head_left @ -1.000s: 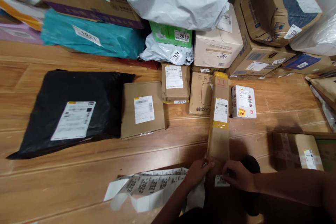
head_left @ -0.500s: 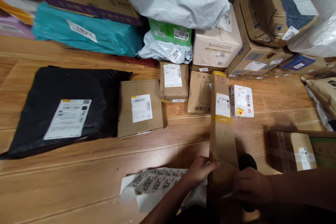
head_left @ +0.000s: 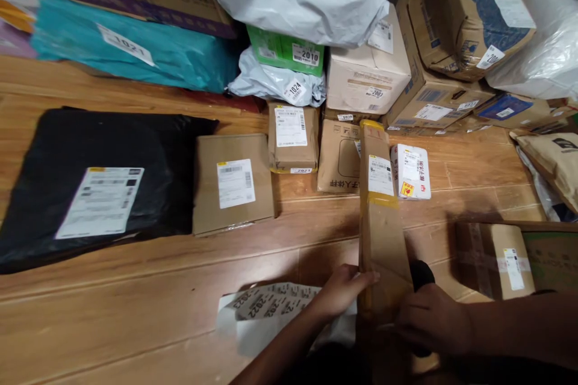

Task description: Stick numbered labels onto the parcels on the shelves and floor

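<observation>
A long, narrow cardboard box [head_left: 383,234] with yellow tape and a white shipping label points away from me. My left hand [head_left: 345,289] grips its left edge, thumb on top. At the near right side of the box, my right hand [head_left: 428,319] is closed with fingers curled; a thin pale edge shows by its fingertips, too dark to name. Behind that hand is a dark rounded object [head_left: 422,277]. On the floor below my left forearm lies a curling sheet of number stickers [head_left: 271,307], with 2022 and 2023 legible.
A black parcel bag [head_left: 171,174], a square carton [head_left: 235,216] and a smaller box [head_left: 293,156] lie to the left. Beyond the long box are a white box [head_left: 413,186] and stacked parcels, including a teal package [head_left: 180,60]. Another carton [head_left: 492,252] sits right.
The view has shifted slightly, so the parcels appear further left. My left hand still holds the long box, and my right hand stays at its near right side.
</observation>
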`<action>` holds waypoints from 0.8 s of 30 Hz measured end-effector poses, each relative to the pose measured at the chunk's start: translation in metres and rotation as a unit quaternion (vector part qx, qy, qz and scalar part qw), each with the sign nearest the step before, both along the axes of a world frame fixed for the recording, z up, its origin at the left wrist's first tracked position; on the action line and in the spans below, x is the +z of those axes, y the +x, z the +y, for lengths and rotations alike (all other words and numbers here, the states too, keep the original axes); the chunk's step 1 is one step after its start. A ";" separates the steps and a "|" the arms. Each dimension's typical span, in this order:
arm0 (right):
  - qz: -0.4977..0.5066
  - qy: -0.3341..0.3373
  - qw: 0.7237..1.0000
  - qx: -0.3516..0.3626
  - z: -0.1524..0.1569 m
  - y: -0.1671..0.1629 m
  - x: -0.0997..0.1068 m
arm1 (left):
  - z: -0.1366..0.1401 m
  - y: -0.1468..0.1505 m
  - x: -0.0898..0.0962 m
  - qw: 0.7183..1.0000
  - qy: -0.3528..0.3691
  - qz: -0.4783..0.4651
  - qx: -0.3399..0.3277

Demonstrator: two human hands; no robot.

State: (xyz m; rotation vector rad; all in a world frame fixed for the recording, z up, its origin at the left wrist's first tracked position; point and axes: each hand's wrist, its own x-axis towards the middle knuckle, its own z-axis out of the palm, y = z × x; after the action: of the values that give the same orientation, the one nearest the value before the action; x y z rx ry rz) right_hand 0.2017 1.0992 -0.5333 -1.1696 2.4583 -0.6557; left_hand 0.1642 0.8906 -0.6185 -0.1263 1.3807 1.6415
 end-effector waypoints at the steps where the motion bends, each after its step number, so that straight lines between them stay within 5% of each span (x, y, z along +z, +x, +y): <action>1: 0.018 0.008 1.000 0.004 0.000 0.000 0.000 | 0.001 -0.001 0.001 1.000 -0.006 -0.001 0.001; 6: 0.053 0.048 0.997 0.006 -0.003 -0.001 0.004 | 0.006 -0.002 0.005 1.000 -0.017 -0.010 0.020; 14: 0.013 0.119 0.980 -0.158 -0.007 0.006 0.015 | 0.009 -0.006 0.018 0.998 0.042 -0.017 0.038; 20: 0.152 0.018 0.965 -0.212 -0.006 0.028 0.020 | 0.003 -0.011 0.033 0.996 0.056 -0.003 0.075; 24: 0.195 -0.016 0.945 -0.263 -0.015 0.048 0.004 | -0.001 -0.015 0.037 0.997 0.061 0.003 0.054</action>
State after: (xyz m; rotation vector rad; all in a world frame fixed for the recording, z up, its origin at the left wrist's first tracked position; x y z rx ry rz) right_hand 0.2501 1.0846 -0.5295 -0.6919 3.1524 -0.6496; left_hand 0.1491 0.8897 -0.5810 -0.1263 1.2939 1.8122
